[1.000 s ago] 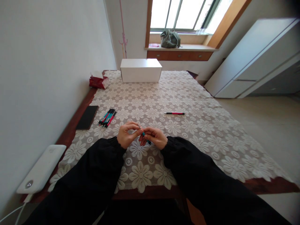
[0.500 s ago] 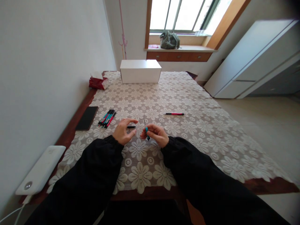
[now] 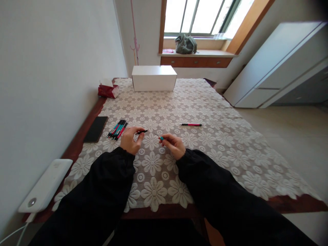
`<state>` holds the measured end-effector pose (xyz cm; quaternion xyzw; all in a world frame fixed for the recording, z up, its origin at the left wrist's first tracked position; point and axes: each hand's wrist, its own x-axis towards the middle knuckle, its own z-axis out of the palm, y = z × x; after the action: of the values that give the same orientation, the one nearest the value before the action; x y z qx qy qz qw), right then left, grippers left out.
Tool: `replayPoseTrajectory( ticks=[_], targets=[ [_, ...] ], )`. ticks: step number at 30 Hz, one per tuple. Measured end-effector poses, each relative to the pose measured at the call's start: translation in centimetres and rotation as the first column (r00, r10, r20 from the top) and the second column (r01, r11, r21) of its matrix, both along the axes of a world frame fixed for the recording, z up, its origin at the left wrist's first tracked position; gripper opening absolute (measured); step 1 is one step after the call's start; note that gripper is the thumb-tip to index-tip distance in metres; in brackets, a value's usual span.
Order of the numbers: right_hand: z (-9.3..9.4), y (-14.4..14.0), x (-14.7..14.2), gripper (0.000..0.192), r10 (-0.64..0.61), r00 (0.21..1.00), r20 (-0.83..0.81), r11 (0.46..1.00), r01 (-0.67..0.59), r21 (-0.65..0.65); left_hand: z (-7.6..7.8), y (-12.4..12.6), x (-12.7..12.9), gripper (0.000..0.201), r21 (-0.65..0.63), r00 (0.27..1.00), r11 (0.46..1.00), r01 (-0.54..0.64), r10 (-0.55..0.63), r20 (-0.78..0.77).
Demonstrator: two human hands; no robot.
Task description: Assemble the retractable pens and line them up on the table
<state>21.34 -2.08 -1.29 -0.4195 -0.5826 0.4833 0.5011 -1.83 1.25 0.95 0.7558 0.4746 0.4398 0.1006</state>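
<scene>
Teal with a thin tip, a pen part [image 3: 161, 138] sat between the pinched fingers of the right hand [image 3: 173, 145], its tip pointing toward the left hand [image 3: 130, 140]. There, thumb and forefinger were drawn nearly together on a black piece [image 3: 144, 131], one end jutting toward the right. Both parts were apart, held above the lace cloth [image 3: 166, 109] that covered the counter [image 3: 164, 214]. Just left of the left hand lay a cluster of pens [image 3: 117, 129] in teal, red and black, beside a dark flat slab [image 3: 95, 129]. Beyond the right hand, one red-and-black pen [image 3: 191, 124] lay crosswise. Farther off stood a white box [image 3: 153, 83].
</scene>
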Motion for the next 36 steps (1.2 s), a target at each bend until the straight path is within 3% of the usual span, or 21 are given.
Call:
replayPoseTrajectory(
  ticks=[5, 12, 25, 36],
  targets=[
    [0.1, 0.0, 0.2, 0.027, -0.043, 0.991, 0.126, 0.999, 0.041, 0.018, 1.1, -0.9, 0.5, 0.012, 0.058, 0.993, 0.997, 0.059, -0.065, 0.101],
    [0.2, -0.1, 0.1, 0.026, -0.026, 0.987, 0.159, 1.0, 0.027, -0.004, 1.4, -1.5, 0.4, 0.011, 0.1, 0.983, 0.99, 0.098, -0.112, 0.148],
    [-0.2, 0.1, 0.1, 0.026, -0.006, 0.982, 0.191, 1.0, 0.009, -0.017, 1.9, -1.9, 0.7, 0.011, 0.129, 0.987, 0.986, 0.104, -0.118, 0.105],
    [0.5, -0.1, 0.0, 0.022, -0.059, 0.951, 0.302, 0.997, 0.042, 0.064, 2.0, -1.9, 0.6, 0.009, 0.096, 0.98, 0.981, 0.167, -0.176, 0.092]
  ],
)
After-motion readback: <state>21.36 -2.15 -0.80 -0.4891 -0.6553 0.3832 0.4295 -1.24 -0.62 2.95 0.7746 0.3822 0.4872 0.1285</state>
